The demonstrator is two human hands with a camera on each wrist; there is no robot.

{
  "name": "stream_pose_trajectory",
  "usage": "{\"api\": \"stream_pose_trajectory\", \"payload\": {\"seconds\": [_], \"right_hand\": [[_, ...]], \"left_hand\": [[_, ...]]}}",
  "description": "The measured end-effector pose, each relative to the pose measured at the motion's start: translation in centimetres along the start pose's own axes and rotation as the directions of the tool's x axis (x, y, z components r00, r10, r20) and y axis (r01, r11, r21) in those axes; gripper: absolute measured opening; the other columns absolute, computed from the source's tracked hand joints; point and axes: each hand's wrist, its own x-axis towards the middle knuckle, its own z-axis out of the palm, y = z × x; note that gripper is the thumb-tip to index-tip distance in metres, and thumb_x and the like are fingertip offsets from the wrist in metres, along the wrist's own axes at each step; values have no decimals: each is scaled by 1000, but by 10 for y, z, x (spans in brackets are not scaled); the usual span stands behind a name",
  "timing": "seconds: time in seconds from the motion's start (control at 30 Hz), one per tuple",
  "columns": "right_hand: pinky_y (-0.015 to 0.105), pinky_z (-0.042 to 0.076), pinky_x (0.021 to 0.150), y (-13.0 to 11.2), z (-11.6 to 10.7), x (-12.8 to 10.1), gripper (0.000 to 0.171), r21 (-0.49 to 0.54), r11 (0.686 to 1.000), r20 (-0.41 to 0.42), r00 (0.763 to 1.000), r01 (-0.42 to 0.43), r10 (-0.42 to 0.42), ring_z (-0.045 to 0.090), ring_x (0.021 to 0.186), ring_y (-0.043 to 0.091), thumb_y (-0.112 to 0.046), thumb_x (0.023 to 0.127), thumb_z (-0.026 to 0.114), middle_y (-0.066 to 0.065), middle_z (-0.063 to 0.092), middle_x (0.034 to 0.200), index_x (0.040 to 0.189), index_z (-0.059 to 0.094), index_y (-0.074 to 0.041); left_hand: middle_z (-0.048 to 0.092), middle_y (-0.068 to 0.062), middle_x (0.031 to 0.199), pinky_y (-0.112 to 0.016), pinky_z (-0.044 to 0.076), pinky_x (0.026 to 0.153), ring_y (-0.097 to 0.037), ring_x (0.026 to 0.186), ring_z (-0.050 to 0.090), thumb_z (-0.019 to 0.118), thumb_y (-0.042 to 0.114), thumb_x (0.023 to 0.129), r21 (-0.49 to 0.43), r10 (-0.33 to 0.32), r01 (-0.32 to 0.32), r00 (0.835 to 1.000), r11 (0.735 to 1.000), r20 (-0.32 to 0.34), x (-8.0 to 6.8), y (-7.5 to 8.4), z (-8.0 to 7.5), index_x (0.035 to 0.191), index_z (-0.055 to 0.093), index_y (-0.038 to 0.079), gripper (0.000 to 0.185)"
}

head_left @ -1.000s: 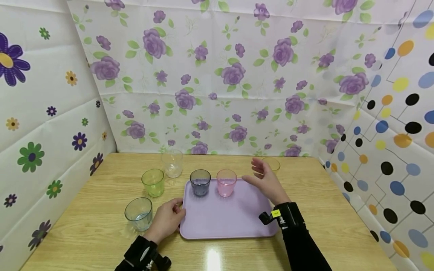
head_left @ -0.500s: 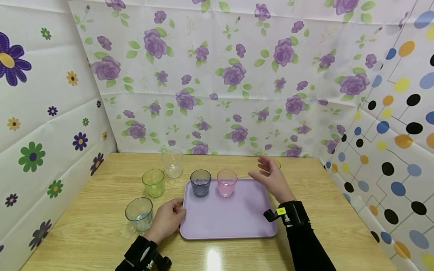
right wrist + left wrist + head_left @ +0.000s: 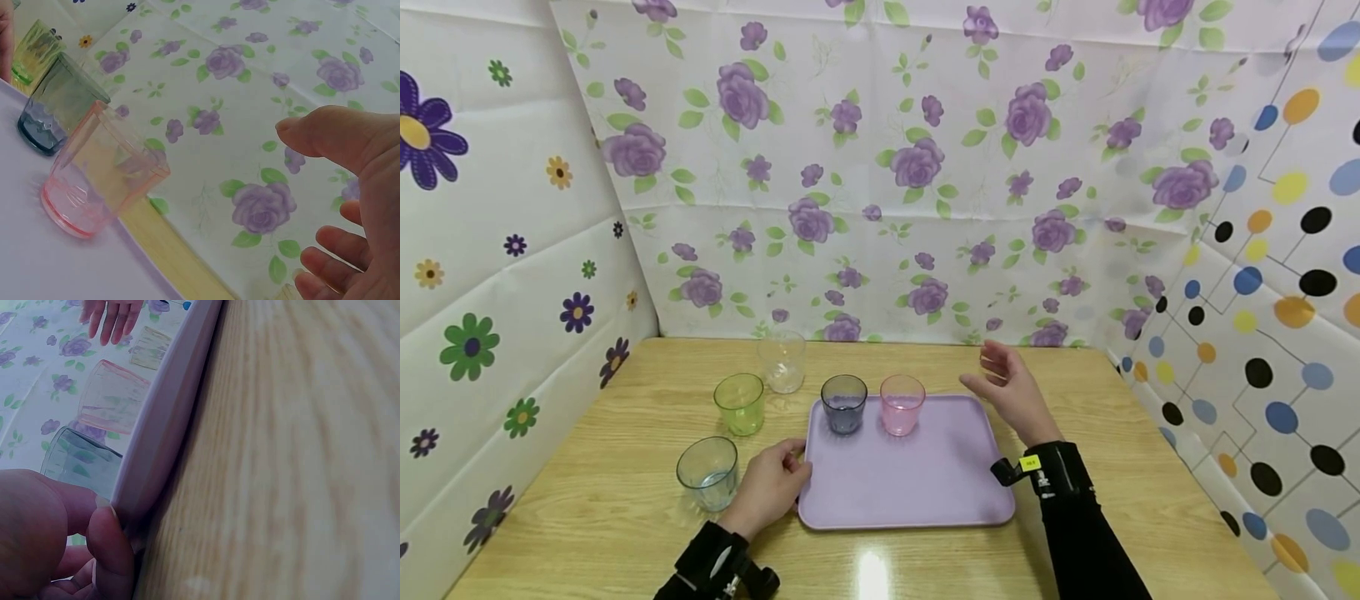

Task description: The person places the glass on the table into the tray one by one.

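My left hand [image 3: 766,490] is at the left edge of a lilac tray [image 3: 910,487]; in the left wrist view its thumb and finger pinch the rim. A smoky grey glass [image 3: 844,408] and a pink glass [image 3: 901,408] stand upright side by side on the tray's back part. Beyond the tray's back right corner, my right hand [image 3: 1017,400] hovers with fingers spread and nothing between them. A pale yellow glass [image 3: 150,349] shows below the right hand's fingers in the left wrist view; in the head view the hand hides it.
Left of the tray, a green glass [image 3: 740,408], a clear glass [image 3: 784,367] and a bluish glass [image 3: 709,477] stand on the wooden table [image 3: 587,500]. The bluish one is right beside my left wrist. Patterned cloth walls [image 3: 880,167] enclose the back and sides.
My right hand has moved right and slightly back, away from the pink glass, and now covers the pale yellow glass's rim in the head view. The left hand and tray stay put.
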Motion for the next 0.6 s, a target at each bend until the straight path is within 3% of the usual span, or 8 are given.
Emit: {"api": "stream_pose_trajectory", "payload": {"seconds": [0.6], "right_hand": [[55,32,135,8,-25,2,98,-16,1000,-32,999,-23,22,34,164,39,-39,102,80,16,34,177,175,21,-10]], "left_hand": [[62,-4,84,-26,51,46,-13,57,59,68,7,100,6,1,-1,1000,1000,-1,1,-1,0,142,66,-9,45]]}}
